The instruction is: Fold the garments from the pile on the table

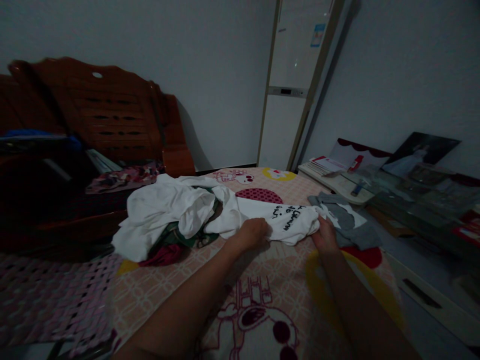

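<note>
A white garment with black lettering [290, 220] stretches between my two hands, low over the round table. My left hand [254, 234] is closed on its near left part, fingers curled into the cloth. At the garment's right end, my right hand [324, 236] grips a bunched edge. Left of my left hand lies a heap of crumpled clothes: a white cloth [165, 205], a green patterned piece [174, 234] and a dark red piece [163, 255]. Just beyond my right hand sits a grey garment [362, 234] with white on it.
A patterned tablecloth [277, 265] covers the round table. Behind on the left stands a wooden bench [112, 110] with cloth and other items. A tall white air conditioner [285, 120] fills the corner. On the right, a glass-topped cabinet [416, 187] holds papers and a photograph [420, 150].
</note>
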Motion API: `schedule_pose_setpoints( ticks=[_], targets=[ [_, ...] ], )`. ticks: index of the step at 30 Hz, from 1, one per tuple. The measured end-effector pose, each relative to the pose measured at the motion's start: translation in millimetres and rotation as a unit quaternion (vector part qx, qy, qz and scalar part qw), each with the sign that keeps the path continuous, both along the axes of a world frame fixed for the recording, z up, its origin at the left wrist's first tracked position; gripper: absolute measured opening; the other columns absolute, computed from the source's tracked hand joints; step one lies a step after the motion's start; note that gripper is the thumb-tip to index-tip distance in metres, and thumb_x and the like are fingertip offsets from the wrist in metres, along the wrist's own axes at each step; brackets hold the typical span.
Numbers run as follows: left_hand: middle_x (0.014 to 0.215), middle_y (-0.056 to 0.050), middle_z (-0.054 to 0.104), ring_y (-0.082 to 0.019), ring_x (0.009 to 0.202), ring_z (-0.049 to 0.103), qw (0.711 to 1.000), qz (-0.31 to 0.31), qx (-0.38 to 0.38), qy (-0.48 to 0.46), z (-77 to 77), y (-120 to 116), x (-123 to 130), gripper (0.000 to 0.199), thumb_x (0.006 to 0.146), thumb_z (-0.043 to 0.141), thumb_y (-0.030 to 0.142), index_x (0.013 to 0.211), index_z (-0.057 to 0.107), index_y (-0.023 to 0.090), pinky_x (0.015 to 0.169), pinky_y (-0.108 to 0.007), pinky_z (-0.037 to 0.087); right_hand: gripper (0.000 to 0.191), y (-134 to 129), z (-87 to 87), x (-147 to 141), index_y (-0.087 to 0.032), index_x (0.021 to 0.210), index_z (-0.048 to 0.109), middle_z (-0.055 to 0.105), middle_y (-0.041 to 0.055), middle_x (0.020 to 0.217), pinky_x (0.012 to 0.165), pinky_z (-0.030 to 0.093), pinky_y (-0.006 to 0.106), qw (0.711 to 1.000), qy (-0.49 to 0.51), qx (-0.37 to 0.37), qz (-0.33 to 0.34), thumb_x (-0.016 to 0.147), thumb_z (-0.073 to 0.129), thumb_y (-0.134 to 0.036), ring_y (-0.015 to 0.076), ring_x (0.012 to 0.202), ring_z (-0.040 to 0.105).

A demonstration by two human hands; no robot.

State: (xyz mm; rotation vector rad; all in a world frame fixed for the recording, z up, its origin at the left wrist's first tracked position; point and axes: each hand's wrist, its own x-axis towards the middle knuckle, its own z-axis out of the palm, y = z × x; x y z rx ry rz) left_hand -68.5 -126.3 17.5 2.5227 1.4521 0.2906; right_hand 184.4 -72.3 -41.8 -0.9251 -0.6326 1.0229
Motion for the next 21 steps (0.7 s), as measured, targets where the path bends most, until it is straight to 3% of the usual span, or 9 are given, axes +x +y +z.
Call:
schedule_pose_setpoints(
  ticks=[3,6,8,11,14,16,18,21],
  targets=[
    [0.073,-0.003,0.062,-0.017,0.073,0.058,0.984,-0.036,-0.069,-0.158,23.4,-0.8,-8.4,0.004,0.074,0.06,0.02,0.073,0.061,0.017,0.068,-0.027,0.046,0.04,1.1,0.4,1.2,-0.021,0.102,0.068,0.076,0.0038,0.097,0.088,0.058,0.039,1.0,-0.012,-0.002,0.01,0.066,0.076,-0.037,0.0229,0.092,0.071],
    [0.068,0.002,0.056,-0.012,0.062,0.052,0.912,-0.045,-0.135,-0.385,42.1,1.6,-16.1,0.013,0.079,0.055,0.03,0.08,0.058,0.017,0.058,-0.021,0.041,0.039,1.1,3.0,-0.2,-0.023,0.105,0.067,0.075,0.0044,0.103,0.091,0.057,0.04,0.999,-0.039,0.013,0.035,0.072,0.073,-0.044,0.0239,0.102,0.069],
    [0.066,0.003,0.053,-0.01,0.058,0.049,0.865,0.003,-0.131,-0.485,41.4,9.2,-22.4,0.017,0.08,0.053,0.034,0.083,0.056,0.017,0.054,-0.02,0.039,0.04,-0.1,5.6,-3.5,-0.024,0.107,0.067,0.074,0.0048,0.109,0.094,0.056,0.041,0.997,-0.049,0.03,0.056,0.075,0.071,-0.047,0.0241,0.11,0.066],
    [0.064,0.004,0.051,-0.01,0.057,0.047,0.84,0.154,-0.047,-0.518,19.9,29.1,-37.7,0.012,0.078,0.053,0.029,0.08,0.056,0.017,0.054,-0.021,0.037,0.042,-4.6,10.6,-11.0,-0.023,0.109,0.067,0.071,0.0061,0.116,0.098,0.053,0.042,0.994,-0.058,0.039,0.086,0.074,0.071,-0.046,0.0247,0.116,0.063],
    [0.069,0.001,0.058,-0.013,0.064,0.054,0.833,0.293,0.021,-0.469,-5.9,46.7,-55.4,0.01,0.075,0.054,0.023,0.08,0.06,0.016,0.059,-0.023,0.041,0.049,-11.5,17.2,-18.0,-0.023,0.116,0.065,0.068,0.0074,0.124,0.101,0.05,0.043,0.987,-0.076,0.054,0.132,0.072,0.073,-0.043,0.0257,0.121,0.06],
    [0.074,-0.001,0.063,-0.015,0.068,0.058,0.837,0.315,0.027,-0.446,-13.5,50.8,-62.5,0.018,0.077,0.054,0.024,0.09,0.064,0.015,0.063,-0.025,0.045,0.056,-16.0,21.5,-20.9,-0.024,0.123,0.063,0.065,0.0071,0.13,0.103,0.048,0.042,0.98,-0.093,0.066,0.162,0.071,0.074,-0.041,0.0258,0.125,0.057],
    [0.084,-0.004,0.068,-0.017,0.077,0.064,0.863,0.282,0.018,-0.419,-11.2,48.9,-64.1,0.028,0.081,0.056,0.027,0.105,0.064,0.015,0.07,-0.028,0.049,0.063,-18.8,24.1,-21.9,-0.024,0.128,0.06,0.063,0.0064,0.134,0.105,0.047,0.041,0.974,-0.113,0.073,0.182,0.07,0.076,-0.038,0.0256,0.128,0.055],
    [0.119,-0.011,0.067,-0.023,0.11,0.063,0.925,0.186,0.033,-0.328,2.6,40.7,-60.6,0.044,0.078,0.067,0.029,0.12,0.06,0.017,0.092,-0.035,0.049,0.074,-18.9,22.5,-20.2,-0.023,0.135,0.055,0.061,0.0066,0.137,0.106,0.045,0.04,0.964,-0.167,0.069,0.196,0.066,0.079,-0.036,0.0263,0.127,0.055]
  ],
)
